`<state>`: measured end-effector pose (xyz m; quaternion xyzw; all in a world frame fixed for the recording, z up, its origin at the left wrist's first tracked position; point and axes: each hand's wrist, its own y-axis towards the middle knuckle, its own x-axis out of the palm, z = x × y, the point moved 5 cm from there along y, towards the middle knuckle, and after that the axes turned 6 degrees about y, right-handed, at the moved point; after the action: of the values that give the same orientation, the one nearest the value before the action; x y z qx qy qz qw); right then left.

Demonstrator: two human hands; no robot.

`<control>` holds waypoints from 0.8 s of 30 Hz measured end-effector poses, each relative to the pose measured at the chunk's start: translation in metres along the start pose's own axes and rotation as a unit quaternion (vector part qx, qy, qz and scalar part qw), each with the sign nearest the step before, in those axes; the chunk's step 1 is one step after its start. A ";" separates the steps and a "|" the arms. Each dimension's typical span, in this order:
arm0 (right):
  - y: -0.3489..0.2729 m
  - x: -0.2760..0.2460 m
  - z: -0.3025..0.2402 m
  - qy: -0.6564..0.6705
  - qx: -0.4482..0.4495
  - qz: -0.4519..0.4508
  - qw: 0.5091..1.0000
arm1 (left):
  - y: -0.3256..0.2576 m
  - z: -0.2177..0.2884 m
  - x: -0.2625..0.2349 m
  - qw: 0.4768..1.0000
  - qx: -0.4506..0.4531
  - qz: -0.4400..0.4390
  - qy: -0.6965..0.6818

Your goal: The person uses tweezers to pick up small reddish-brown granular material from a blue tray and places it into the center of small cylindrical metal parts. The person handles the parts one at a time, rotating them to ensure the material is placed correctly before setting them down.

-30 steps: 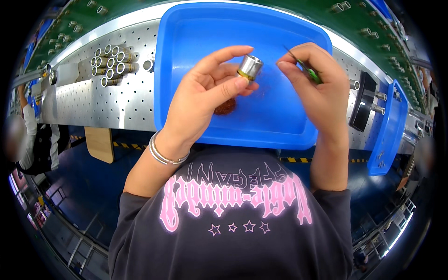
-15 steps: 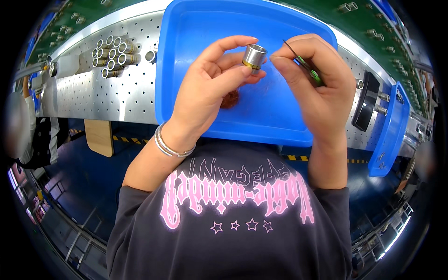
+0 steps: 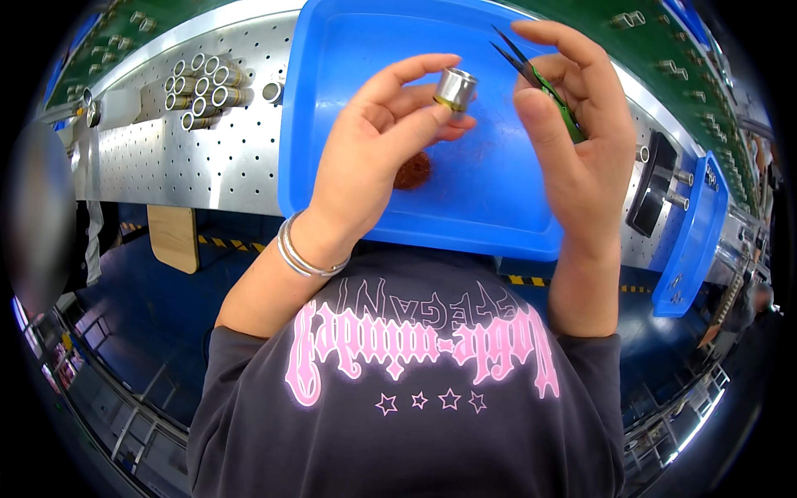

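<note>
My left hand (image 3: 357,149) grips a short silvery metal cylinder (image 3: 457,85) with a yellowish band at its lower end, pinched between thumb and fingers, open end up. To its right, my right hand (image 3: 585,153) holds slim snips (image 3: 548,90) with green handles and dark pointed blades. The blades stand apart and point up and left, clear of the cylinder. Its index finger is raised off the snips. Both hands are above a large blue tray (image 3: 292,133). A reddish-brown clump of fine strands (image 3: 413,173) lies in it, partly behind my left hand.
Several similar cylinders (image 3: 202,87) stand grouped on the perforated metal table (image 3: 241,158) at left, with a single one (image 3: 272,91) beside the tray. At right are a black flat object (image 3: 652,184), a few cylinders and a smaller blue tray (image 3: 689,249). A wooden stool seat (image 3: 173,236) is below the table.
My right hand has drawn back to the right, away from the cylinder, and its index finger has lifted. The snips' blades now show spread apart. My left hand has tilted the cylinder slightly.
</note>
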<state>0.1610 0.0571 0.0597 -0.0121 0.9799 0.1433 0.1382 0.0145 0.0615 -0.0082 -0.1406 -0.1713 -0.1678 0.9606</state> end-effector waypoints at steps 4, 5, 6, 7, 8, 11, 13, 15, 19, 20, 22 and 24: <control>-0.006 0.003 0.014 -0.065 -0.024 -0.010 0.998 | 0.001 0.002 -0.005 0.999 0.016 0.011 -0.033; -0.008 0.004 0.017 -0.077 -0.029 -0.007 0.997 | 0.001 0.002 -0.006 0.999 0.023 0.013 -0.036; -0.010 0.004 0.019 -0.089 -0.032 -0.005 0.995 | 0.001 0.002 -0.005 0.999 0.022 0.016 -0.037; -0.011 0.004 0.020 -0.101 -0.036 -0.002 0.994 | 0.000 0.003 -0.004 0.999 0.021 0.019 -0.038; -0.012 0.004 0.021 -0.103 -0.027 -0.001 0.994 | 0.000 0.004 -0.004 0.999 0.019 0.021 -0.039; -0.011 0.005 0.021 -0.109 -0.012 0.002 0.994 | 0.001 0.002 -0.005 0.999 0.023 0.016 -0.034; -0.011 0.005 0.021 -0.115 -0.015 0.004 0.993 | 0.000 0.003 -0.005 0.999 0.029 0.009 -0.014; -0.011 0.004 0.021 -0.116 -0.015 0.004 0.993 | 0.000 0.003 -0.005 0.999 0.032 0.006 -0.002; -0.011 0.003 0.020 -0.110 -0.008 0.000 0.994 | 0.000 0.002 -0.005 0.999 0.032 0.006 0.003; -0.012 0.003 0.021 -0.108 -0.010 0.003 0.994 | 0.000 0.002 -0.004 0.999 0.033 0.007 0.004; -0.012 0.002 0.022 -0.104 -0.015 0.008 0.994 | 0.000 0.003 -0.004 0.999 0.033 0.007 0.007; -0.012 0.002 0.023 -0.102 -0.015 0.007 0.995 | 0.001 0.003 -0.003 0.999 0.035 0.006 0.009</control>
<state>0.1656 0.0516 0.0348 0.0077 0.9586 0.1590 0.2361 0.0112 0.0637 -0.0072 -0.1064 -0.1679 -0.1569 0.9674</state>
